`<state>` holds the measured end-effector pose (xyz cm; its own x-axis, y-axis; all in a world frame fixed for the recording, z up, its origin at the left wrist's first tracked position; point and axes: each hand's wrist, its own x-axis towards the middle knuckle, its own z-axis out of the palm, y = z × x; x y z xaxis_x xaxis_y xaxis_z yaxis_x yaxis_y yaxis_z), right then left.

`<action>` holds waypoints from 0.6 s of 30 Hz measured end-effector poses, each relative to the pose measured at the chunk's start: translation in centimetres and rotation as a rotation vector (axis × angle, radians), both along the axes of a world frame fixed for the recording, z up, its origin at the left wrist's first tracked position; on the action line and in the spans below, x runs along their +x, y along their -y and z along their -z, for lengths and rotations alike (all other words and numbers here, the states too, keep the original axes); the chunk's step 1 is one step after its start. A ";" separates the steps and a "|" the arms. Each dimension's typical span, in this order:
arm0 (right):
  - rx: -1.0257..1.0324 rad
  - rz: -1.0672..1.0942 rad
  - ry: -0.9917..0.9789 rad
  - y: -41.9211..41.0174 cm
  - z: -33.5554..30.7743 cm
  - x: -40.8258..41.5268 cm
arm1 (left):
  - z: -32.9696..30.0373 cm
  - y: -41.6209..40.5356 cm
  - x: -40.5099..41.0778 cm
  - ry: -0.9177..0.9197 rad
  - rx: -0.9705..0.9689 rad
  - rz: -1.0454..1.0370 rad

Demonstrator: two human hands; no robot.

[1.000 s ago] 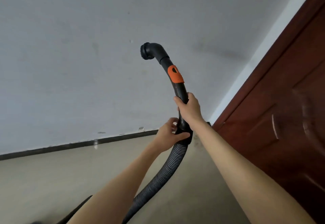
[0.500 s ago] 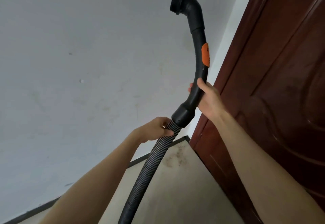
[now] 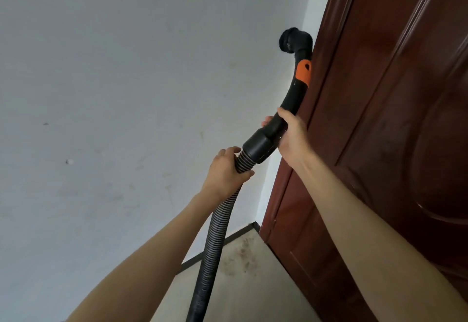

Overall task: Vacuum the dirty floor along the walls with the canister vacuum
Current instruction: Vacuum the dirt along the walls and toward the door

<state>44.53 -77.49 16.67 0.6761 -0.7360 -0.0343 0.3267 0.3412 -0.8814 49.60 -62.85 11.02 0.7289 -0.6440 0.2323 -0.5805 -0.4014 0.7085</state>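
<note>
I hold the vacuum's curved black handle tube (image 3: 293,94) up in the air; it has an orange slider (image 3: 304,71), and its open end (image 3: 288,40) points left, with no wand or nozzle on it. My right hand (image 3: 291,132) grips the handle just above its thick cuff. My left hand (image 3: 225,167) grips the ribbed grey hose (image 3: 215,235) right below that cuff. The hose hangs down and leaves the frame at the bottom. The canister is out of view. Dark dirt specks (image 3: 243,253) lie on the beige floor in the corner.
A grey-white wall (image 3: 126,94) with a dark skirting strip (image 3: 215,245) fills the left. A dark red wooden door (image 3: 392,119) stands close on the right, meeting the wall at the corner. A narrow wedge of floor (image 3: 253,291) shows below.
The view has tilted and shifted toward the door. The handle now sits lower in the frame and has twisted, so the orange slider faces me. Both hands keep their grips.
</note>
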 end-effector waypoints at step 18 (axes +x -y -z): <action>-0.314 0.101 -0.369 0.3 6.7 -2.0 | 6.2 1.4 -4.0 -0.421 0.080 0.141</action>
